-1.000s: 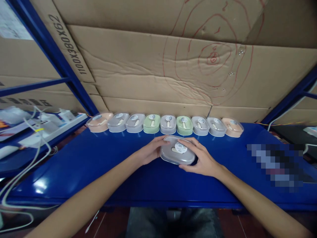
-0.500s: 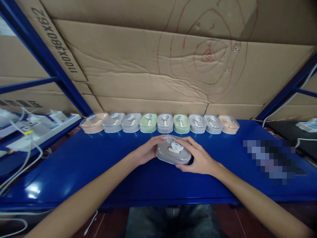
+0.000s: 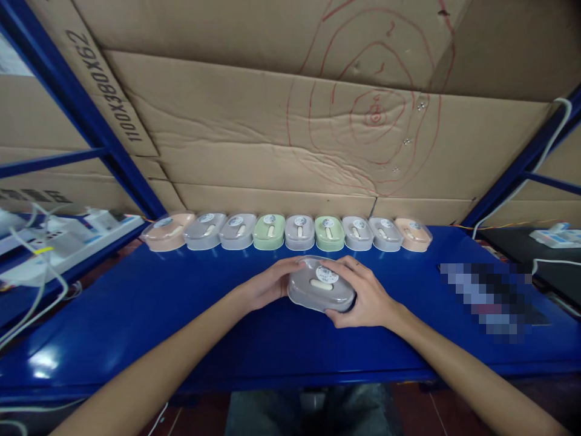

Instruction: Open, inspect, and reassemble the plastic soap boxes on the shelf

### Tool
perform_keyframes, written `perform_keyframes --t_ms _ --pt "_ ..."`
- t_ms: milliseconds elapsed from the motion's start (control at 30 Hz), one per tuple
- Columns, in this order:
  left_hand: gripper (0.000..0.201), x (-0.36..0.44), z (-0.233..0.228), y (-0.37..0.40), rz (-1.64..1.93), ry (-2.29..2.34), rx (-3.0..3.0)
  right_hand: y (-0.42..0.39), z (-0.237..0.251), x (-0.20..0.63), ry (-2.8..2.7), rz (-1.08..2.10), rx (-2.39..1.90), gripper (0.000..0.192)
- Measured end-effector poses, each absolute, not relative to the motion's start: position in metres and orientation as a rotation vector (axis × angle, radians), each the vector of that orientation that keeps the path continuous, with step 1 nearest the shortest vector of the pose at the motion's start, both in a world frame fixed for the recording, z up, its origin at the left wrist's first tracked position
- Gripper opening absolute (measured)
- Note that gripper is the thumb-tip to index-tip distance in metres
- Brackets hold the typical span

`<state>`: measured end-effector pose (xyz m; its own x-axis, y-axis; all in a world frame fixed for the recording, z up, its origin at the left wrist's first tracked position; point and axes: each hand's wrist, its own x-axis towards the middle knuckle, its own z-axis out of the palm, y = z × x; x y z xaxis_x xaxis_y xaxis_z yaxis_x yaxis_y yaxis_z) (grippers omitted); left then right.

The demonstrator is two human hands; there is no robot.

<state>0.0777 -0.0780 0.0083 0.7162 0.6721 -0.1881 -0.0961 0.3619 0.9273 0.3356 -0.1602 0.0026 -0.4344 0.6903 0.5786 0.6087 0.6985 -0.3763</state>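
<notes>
Between both hands, above the front of the blue table [image 3: 204, 339], is a grey rounded plastic box [image 3: 302, 297] with a clear cover, a round white label and a pale oblong piece on top. It tilts slightly. My left hand [image 3: 270, 283] is closed on its left end, thumb along the upper edge. My right hand [image 3: 370, 293] grips the right end, fingers over the top by the label and thumb at the lower front edge. Behind stands a row of similar boxes, among them a green box [image 3: 262, 233], a grey box [image 3: 293, 237] and a peach box [image 3: 158, 237].
A cardboard wall [image 3: 227, 121] with red rings drawn on it rises behind the row. White power strips [image 3: 77, 242] and cables lie at the left. A pixelated item [image 3: 492, 303] rests at the right. Blue metal posts [image 3: 129, 181] frame the sides.
The camera view has shifted slightly, so the scene sits a little lower. Both hands keep hold of the grey box, which appears slightly lower in the picture.
</notes>
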Motion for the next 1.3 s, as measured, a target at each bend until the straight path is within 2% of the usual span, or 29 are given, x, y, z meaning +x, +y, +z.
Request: perform_keyframes --t_ms 233,567,800,933,1133,1300 --pt "0.059 0.075 0.007 -0.069 0.545 0.597 1.068 -0.162 0.029 0.378 -2.037 -0.012 -1.102 0.085" --pt "0.046 0.075 0.018 -0.072 0.545 0.719 1.046 -0.193 0.065 0.493 -1.663 -0.484 -1.55 0.067" --pt "0.046 0.074 0.013 -0.068 0.536 0.698 1.053 -0.225 0.041 0.496 -1.731 -0.669 -1.921 0.076" --pt "0.047 0.074 0.012 -0.068 0.53 0.698 1.068 -0.235 0.022 0.489 -1.801 -0.739 -1.979 0.076" --pt "0.046 0.075 0.011 -0.067 0.528 0.686 1.105 -0.241 0.002 0.477 -1.803 -0.689 -2.083 0.084" --pt "0.048 0.075 0.012 -0.069 0.533 0.685 1.122 -0.245 -0.003 0.449 -1.813 -0.636 -2.103 0.082"
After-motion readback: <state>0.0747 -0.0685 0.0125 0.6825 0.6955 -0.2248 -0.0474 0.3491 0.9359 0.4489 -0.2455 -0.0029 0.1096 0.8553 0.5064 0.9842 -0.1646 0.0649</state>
